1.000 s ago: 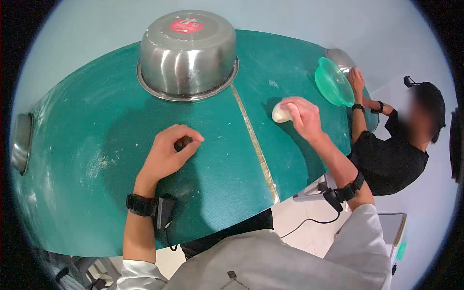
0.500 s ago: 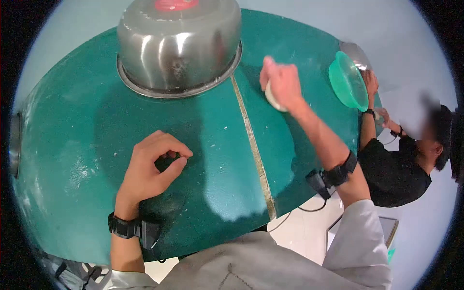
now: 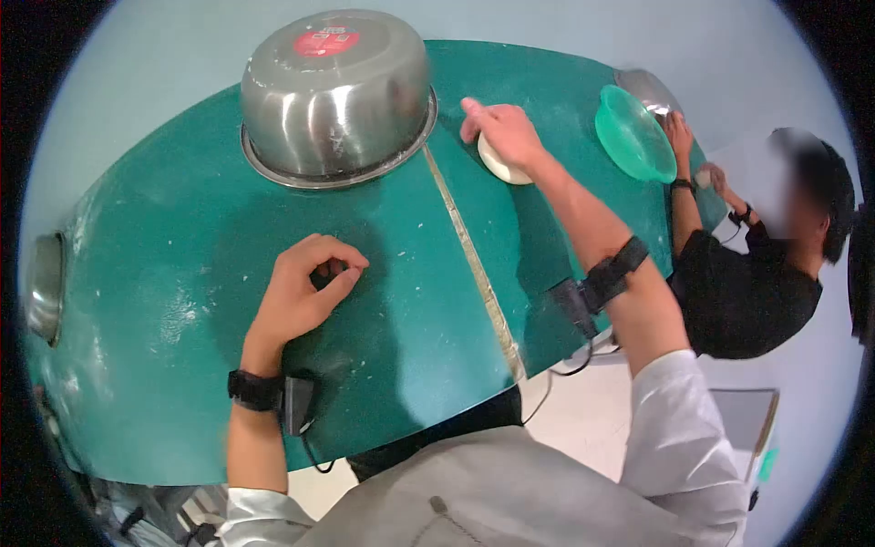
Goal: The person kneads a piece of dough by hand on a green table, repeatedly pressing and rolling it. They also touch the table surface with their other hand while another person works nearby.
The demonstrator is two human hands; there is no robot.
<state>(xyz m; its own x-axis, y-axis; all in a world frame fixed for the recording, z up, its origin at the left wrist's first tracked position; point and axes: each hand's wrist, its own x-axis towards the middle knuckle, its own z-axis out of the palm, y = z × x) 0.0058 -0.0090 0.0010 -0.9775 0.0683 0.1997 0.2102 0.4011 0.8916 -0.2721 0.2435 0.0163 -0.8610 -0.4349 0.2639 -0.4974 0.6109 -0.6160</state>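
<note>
Far across the green table, my right hand (image 3: 507, 135) is closed over a pale, rounded piece of dough (image 3: 499, 166) and rests on its top. The dough's near edge shows beneath the palm, while the fingers cover its far side. To the left, my left hand (image 3: 305, 284) hovers over or rests on the table with fingers curled and thumb meeting the fingertips. Anything inside that pinch is too small or hidden to make out. An upturned steel basin (image 3: 333, 114) with a red label stands beyond my left hand.
A green plastic bowl (image 3: 635, 137) is right of the dough. Behind it, a co-worker (image 3: 752, 292) in black has hands near a metal bowl (image 3: 649, 91). Another metal bowl (image 3: 46, 290) sits at the left edge. A pale seam (image 3: 469, 251) crosses the floury table (image 3: 173, 383).
The camera view has shifted, so the basin shows more fully. My right hand has shifted on the dough, exposing more of it. My left hand keeps its pinch.
</note>
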